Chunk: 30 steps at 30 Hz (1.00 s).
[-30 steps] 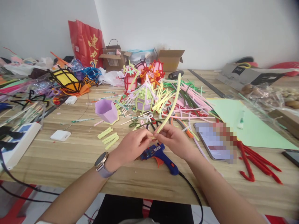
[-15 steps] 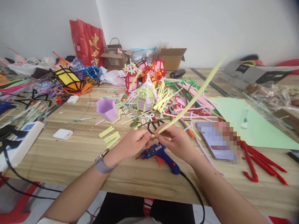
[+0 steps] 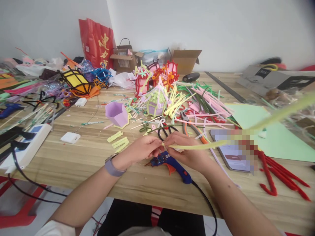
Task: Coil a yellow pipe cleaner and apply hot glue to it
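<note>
While both of your hands meet above the near part of the table (image 3: 137, 183), the left hand (image 3: 141, 150) pinches the end of the yellow-green pipe cleaner (image 3: 206, 146) between thumb and fingers, and the right hand (image 3: 188, 153) grasps it just beside that end. Its long free part runs rightward across your right hand and passes in front of the phone (image 3: 230, 152) and the pale green sheet (image 3: 278, 139).

Closest to your work lies the blue glue gun (image 3: 177, 166), partly hidden by your right hand; its black cord (image 3: 208, 201) drops over the table's near edge. Just beyond your fingers, the black-handled scissors (image 3: 161, 132) and the orange-handled pliers (image 3: 197, 131) crowd the space, the scissors' blades hidden from view. Left of these stand the twisted yellow-green pieces (image 3: 120, 143) and the purple cup (image 3: 115, 113). Farther back, the small lantern (image 3: 155, 103) adjoins the loose pale yellow stems (image 3: 176, 105); red stems (image 3: 283, 175) lie right of the phone.
</note>
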{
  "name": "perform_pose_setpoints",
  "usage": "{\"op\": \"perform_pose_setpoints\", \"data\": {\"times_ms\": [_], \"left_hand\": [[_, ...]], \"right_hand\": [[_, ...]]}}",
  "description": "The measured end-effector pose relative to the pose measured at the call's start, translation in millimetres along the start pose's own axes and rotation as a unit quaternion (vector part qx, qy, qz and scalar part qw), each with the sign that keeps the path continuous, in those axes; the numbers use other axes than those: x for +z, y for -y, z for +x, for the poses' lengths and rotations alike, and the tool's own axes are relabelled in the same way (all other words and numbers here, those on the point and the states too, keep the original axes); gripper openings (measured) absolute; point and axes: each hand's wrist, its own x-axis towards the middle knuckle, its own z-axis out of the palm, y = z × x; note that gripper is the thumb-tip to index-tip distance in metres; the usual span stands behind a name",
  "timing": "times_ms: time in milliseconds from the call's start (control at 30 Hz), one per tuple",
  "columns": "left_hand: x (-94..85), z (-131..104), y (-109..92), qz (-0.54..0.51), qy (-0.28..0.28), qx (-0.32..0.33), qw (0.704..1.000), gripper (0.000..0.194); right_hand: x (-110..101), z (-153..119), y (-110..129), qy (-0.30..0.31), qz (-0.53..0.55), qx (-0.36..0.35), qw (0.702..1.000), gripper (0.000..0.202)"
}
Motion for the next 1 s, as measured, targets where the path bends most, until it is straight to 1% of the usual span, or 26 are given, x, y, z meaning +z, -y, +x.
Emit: {"op": "perform_pose_setpoints", "data": {"times_ms": [67, 133, 300, 433, 567, 700, 867, 933, 1000], "left_hand": [[-0.1, 1.0, 1.5, -0.006, -0.013, -0.016, 1.0, 0.041], [-0.8, 1.7, 3.1, 0.005, -0.022, -0.018, 1.0, 0.041], [-4.7, 2.1, 8.2, 0.056, -0.022, 0.028, 0.998, 0.042], [-5.6, 0.6, 6.2, 0.049, -0.017, 0.046, 0.998, 0.039], [-3.3, -2.0, -1.4, 0.007, -0.016, 0.007, 1.0, 0.037], [-3.5, -1.9, -2.8, -0.029, -0.008, -0.032, 0.999, 0.038], [-5.0, -0.3, -1.2, -0.101, -0.006, -0.06, 0.993, 0.035], [-4.0, 0.1, -1.4, -0.106, -0.009, -0.067, 0.992, 0.034], [-2.5, 0.4, -0.9, -0.092, -0.018, -0.054, 0.994, 0.034]], "right_hand": [[-0.9, 0.0, -0.6, 0.02, -0.009, 0.0, 1.0, 0.011], [-1.4, 0.1, -1.4, 0.027, -0.012, 0.003, 1.0, 0.011], [-0.6, 1.0, -2.8, 0.001, -0.006, -0.004, 1.0, 0.012], [-1.6, 1.7, -3.2, -0.005, -0.024, -0.017, 1.0, 0.012], [-6.4, 1.9, -4.0, 0.003, -0.048, -0.056, 0.997, 0.013], [-11.9, 1.1, -4.5, 0.008, -0.084, -0.069, 0.994, 0.013], [-15.2, 1.5, -3.1, 0.022, -0.134, -0.075, 0.988, 0.014], [-15.1, 2.2, -2.4, 0.022, -0.136, -0.076, 0.988, 0.015], [-14.0, 2.6, -2.2, 0.013, -0.124, -0.075, 0.989, 0.015]]}}
